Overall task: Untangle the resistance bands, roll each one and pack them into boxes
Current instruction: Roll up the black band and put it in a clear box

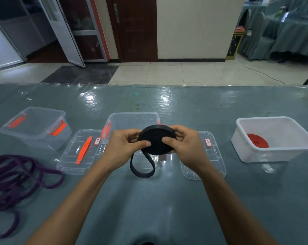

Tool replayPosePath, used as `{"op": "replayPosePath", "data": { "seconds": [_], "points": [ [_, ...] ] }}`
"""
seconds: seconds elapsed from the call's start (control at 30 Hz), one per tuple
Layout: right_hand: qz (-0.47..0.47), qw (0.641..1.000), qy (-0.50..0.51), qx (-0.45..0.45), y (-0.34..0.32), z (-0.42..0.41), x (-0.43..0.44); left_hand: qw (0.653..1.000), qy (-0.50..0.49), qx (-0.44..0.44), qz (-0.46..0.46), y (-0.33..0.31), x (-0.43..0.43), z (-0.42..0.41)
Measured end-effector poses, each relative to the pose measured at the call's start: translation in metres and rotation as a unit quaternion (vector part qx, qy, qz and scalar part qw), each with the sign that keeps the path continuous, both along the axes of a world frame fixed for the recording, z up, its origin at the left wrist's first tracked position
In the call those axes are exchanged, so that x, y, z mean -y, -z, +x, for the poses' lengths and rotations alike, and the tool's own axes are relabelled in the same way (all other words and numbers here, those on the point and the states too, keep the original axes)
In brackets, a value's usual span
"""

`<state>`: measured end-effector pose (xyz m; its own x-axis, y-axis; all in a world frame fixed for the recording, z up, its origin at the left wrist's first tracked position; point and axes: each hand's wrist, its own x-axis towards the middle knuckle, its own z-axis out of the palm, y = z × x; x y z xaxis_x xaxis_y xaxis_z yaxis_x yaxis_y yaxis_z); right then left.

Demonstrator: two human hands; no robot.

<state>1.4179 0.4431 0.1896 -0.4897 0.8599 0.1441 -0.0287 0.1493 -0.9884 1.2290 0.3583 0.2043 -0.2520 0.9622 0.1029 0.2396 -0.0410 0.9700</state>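
A black resistance band (156, 139), wound into a flat roll, is held above the table between both hands. My left hand (125, 147) pinches its left side with thumb on the face. My right hand (183, 144) grips its right side the same way. A short loose loop of the band hangs down from the roll to the table. Behind the roll stands a clear box (132, 119) with orange clips. A purple band (20, 175) lies in a tangled heap at the left. A red rolled band (257, 140) lies inside the white box (273, 154) at the right.
Another clear box (34, 128) with orange clips stands at the far left. Two clear lids lie flat, one (79, 152) left of my hands with an orange handle, one (211, 156) right of them. The table (158, 200) has a glossy grey-green cover.
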Motion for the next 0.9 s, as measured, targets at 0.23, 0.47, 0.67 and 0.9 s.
{"op": "replayPosePath", "data": {
  "seconds": [0.23,0.47,0.67,0.9],
  "points": [
    [0.012,0.998,-0.019,0.061,0.01,0.003,0.0,0.998,-0.006,-0.062,-0.03,0.011,0.003,-0.008],
    [0.168,0.967,-0.055,0.183,0.0,-0.001,-0.003,0.985,0.036,-0.163,-0.04,0.008,0.002,-0.012],
    [-0.08,0.997,-0.014,-0.012,0.001,0.004,0.0,0.997,-0.019,-0.073,-0.001,0.013,0.007,-0.006],
    [-0.195,0.976,-0.002,-0.099,0.019,-0.001,0.014,0.999,-0.039,0.03,0.017,0.019,0.003,-0.004]
  ]
}}
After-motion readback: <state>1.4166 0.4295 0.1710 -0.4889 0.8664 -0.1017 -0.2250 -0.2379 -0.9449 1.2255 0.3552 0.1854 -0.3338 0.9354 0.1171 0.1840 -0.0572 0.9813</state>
